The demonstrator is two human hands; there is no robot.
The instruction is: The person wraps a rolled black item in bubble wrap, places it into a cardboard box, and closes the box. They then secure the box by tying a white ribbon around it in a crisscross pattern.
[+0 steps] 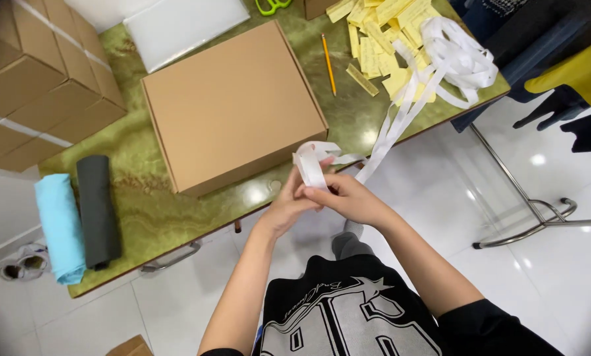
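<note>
Black printed shirt [348,316] fills the 6 o'clock edge of the head view, and both bare forearms rise from it toward the middle. Left hand [287,201] and right hand [345,198] meet just off the table's near edge, fingers closed together on a white ribbon [401,115]. One end of the ribbon is wound into a small loop that stands at 12 o'clock of the hands, touching the fingertips. From there the flat, smooth, slightly glossy strip runs up toward 1 o'clock and joins a loose heap of coils on the table's far corner. Beside that heap, at its 9 o'clock, lie many pale yellow paper slips [374,39] and a yellow pencil [328,62]. At 11 o'clock of the hands sits a shut, square cardboard box [233,105], matte brown, on the polished green marbled table [144,211]. At 9 o'clock of the hands, well apart, two cloth rolls lie side by side: a dark grey roll [98,211] and a light blue roll [59,227]. More brown cartons [38,86] are stacked at 10 o'clock. White glossy floor tiles [546,283] spread at 4 o'clock.
</note>
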